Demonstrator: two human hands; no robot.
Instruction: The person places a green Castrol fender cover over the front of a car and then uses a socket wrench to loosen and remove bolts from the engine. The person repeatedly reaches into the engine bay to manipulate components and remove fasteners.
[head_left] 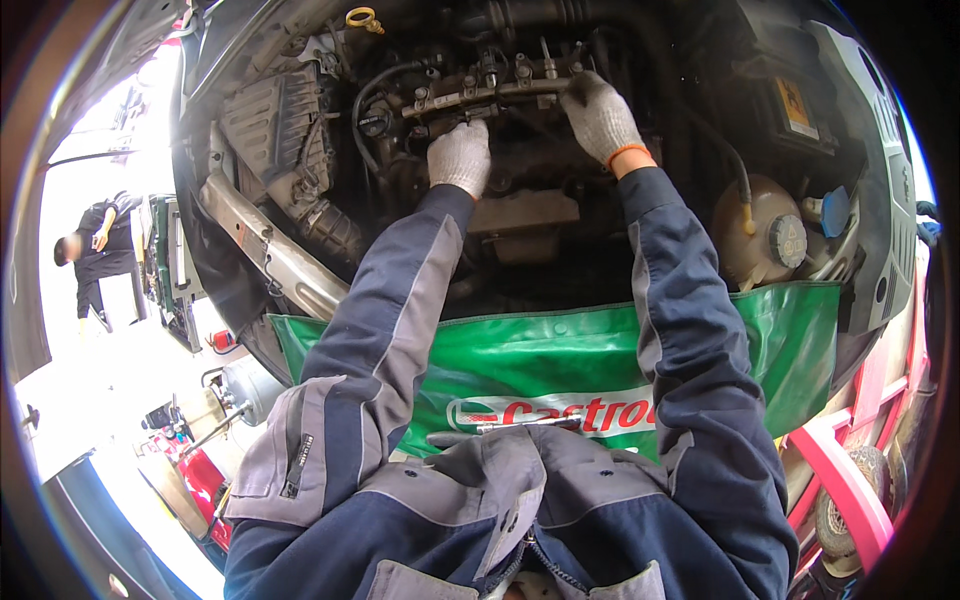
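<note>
A metal fuel rail (445, 101) with bolts and fittings lies across the top of the engine, between and beyond my hands. My left hand (460, 155), in a whitish knit glove, is closed just below the rail's left half; its fingertips are hidden among dark parts, so what they grip does not show. At the rail's right end, my right hand (603, 122), in a matching glove with a dirty fingertip area and an orange cuff, is curled closed around it. Left of my left hand are a black oil filler cap (374, 123) and a curved black hose (358, 112).
A ribbed air filter housing (270, 125) sits left, a coolant tank (755, 228) with a blue cap (834, 211) beside it right. A green fender cover (540, 350) hangs over the front edge. One person (105, 245) stands far left; a red metal frame (845, 480) is lower right.
</note>
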